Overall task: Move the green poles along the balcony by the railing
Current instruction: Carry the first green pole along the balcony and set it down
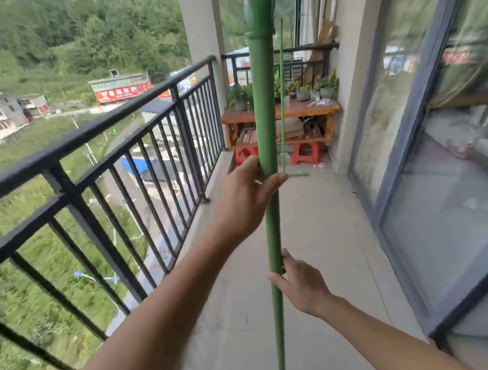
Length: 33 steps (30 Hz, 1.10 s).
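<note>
A long green pole (pixel 263 101) stands upright in the middle of the view, its capped top close to the camera and its lower end running out of frame at the bottom. My left hand (pixel 246 196) is wrapped around the pole about halfway up. Lower down, my right hand (pixel 300 282) grips the same pole from the right side. Further along the balcony a thin green pole (pixel 282 94) stands upright, with a short green piece (pixel 298 175) lying flat at its foot. The black metal railing (pixel 94 155) runs along the left.
A wooden bench (pixel 313 110) with potted plants stands at the far end, with two red stools (pixel 307 152) under it. Glass sliding doors (pixel 438 140) line the right side. A concrete column (pixel 201 27) rises by the railing. The tiled floor (pixel 314 237) stretches ahead.
</note>
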Motion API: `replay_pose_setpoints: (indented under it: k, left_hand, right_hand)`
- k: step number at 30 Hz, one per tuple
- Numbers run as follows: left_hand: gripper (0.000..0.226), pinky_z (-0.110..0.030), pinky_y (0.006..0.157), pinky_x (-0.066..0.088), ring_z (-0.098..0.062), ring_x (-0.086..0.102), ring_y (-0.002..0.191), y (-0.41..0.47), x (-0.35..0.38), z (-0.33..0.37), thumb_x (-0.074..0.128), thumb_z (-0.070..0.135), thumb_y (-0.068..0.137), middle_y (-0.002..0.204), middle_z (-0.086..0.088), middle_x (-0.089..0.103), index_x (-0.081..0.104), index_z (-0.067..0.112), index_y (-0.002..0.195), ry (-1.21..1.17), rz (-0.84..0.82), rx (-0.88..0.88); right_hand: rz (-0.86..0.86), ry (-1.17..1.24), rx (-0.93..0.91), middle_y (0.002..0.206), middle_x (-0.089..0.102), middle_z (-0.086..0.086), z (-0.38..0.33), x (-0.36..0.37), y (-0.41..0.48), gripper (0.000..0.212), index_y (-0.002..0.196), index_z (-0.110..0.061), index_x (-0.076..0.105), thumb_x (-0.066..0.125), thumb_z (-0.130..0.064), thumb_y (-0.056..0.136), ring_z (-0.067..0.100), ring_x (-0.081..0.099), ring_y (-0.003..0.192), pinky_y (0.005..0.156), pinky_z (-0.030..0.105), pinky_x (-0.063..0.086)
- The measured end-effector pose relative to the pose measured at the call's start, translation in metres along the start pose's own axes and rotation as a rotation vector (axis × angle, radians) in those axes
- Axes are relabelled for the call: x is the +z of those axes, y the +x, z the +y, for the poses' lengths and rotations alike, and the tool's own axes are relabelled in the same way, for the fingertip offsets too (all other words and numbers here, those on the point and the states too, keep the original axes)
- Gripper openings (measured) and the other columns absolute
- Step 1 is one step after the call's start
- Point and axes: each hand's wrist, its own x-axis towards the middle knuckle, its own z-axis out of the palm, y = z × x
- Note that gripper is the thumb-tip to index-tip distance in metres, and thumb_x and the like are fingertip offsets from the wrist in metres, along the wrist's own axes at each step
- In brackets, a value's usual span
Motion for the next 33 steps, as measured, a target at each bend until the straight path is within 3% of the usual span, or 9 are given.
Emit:
replay_pose_setpoints:
  k: [5,9,11,15,20,23,30,33]
  left_hand:
    - [0.037,-0.05,0.067,0.057,-0.029,0.069,0.081,0.044,0.017,-0.017,0.058,0.044,0.085,0.086,-0.014,0.068,0.056,0.008,0.095,-0.005,-0.003,0.022]
    - [0.02,-0.049,0.071,0.058,-0.026,0.07,0.084,0.081,0.028,-0.027,0.058,0.041,0.087,0.086,-0.01,0.068,0.054,0.022,0.087,-0.005,-0.016,0.022]
    - [0.026,-0.05,0.071,0.058,-0.027,0.07,0.082,0.092,0.034,-0.032,0.058,0.045,0.086,0.086,-0.01,0.068,0.054,0.019,0.09,-0.009,-0.018,0.039]
    - [0.046,-0.051,0.066,0.055,-0.034,0.068,0.074,0.099,0.04,-0.049,0.053,0.05,0.087,0.08,-0.019,0.065,0.05,0.006,0.097,-0.014,0.017,0.074]
    - [0.038,-0.045,0.065,0.057,-0.023,0.071,0.074,0.096,0.025,-0.058,0.053,0.047,0.088,0.076,-0.011,0.068,0.051,0.009,0.095,0.066,0.057,0.098]
    - [0.036,-0.044,0.067,0.059,-0.022,0.072,0.077,0.095,0.004,-0.066,0.055,0.041,0.09,0.083,-0.011,0.071,0.053,0.006,0.099,0.097,0.096,0.056]
    - [0.034,-0.042,0.072,0.06,-0.017,0.072,0.082,0.083,-0.061,-0.1,0.052,0.034,0.092,0.09,-0.01,0.07,0.053,0.004,0.108,0.144,0.253,-0.117]
    - [0.032,-0.047,0.075,0.059,-0.023,0.071,0.085,0.083,-0.101,-0.123,0.051,0.034,0.093,0.091,-0.014,0.07,0.052,0.005,0.105,0.174,0.365,-0.182]
  right_hand:
    - [0.005,-0.002,0.086,0.098,0.069,0.004,0.008,-0.012,0.041,0.035,0.116,-0.023,0.044,0.049,-0.045,0.089,0.028,0.065,0.091,0.078,0.043,0.053]
    - [0.012,-0.006,0.124,0.103,0.069,0.004,0.018,-0.021,0.077,0.038,0.12,-0.023,0.043,0.05,-0.044,0.089,0.03,0.065,0.095,0.08,0.042,0.052]
    - [0.004,-0.025,0.121,0.103,0.07,0.004,0.026,-0.026,0.092,0.041,0.123,-0.023,0.042,0.049,-0.046,0.089,0.03,0.065,0.095,0.08,0.041,0.052]
    - [-0.039,-0.129,0.026,0.09,0.069,0.004,0.042,-0.024,0.11,0.044,0.116,-0.022,0.043,0.043,-0.057,0.089,0.03,0.065,0.085,0.073,0.04,0.051]
    - [-0.089,-0.17,-0.108,0.067,0.052,-0.007,0.043,-0.011,0.125,0.045,0.109,-0.019,0.044,0.038,-0.06,0.09,0.03,0.06,0.074,0.066,0.038,0.044]
    - [-0.175,-0.143,-0.164,0.061,0.044,-0.009,0.027,-0.007,0.141,0.043,0.102,-0.018,0.044,0.039,-0.059,0.09,0.026,0.051,0.066,0.067,0.039,0.046]
    - [-0.341,0.138,-0.201,0.087,0.065,0.007,-0.048,0.049,0.185,0.023,0.093,-0.023,0.045,0.051,-0.045,0.091,0.031,0.067,0.082,0.079,0.042,0.053]
    - [-0.344,0.182,-0.23,0.081,0.063,0.005,-0.091,0.076,0.204,0.019,0.092,-0.024,0.045,0.051,-0.042,0.091,0.031,0.066,0.082,0.081,0.042,0.053]
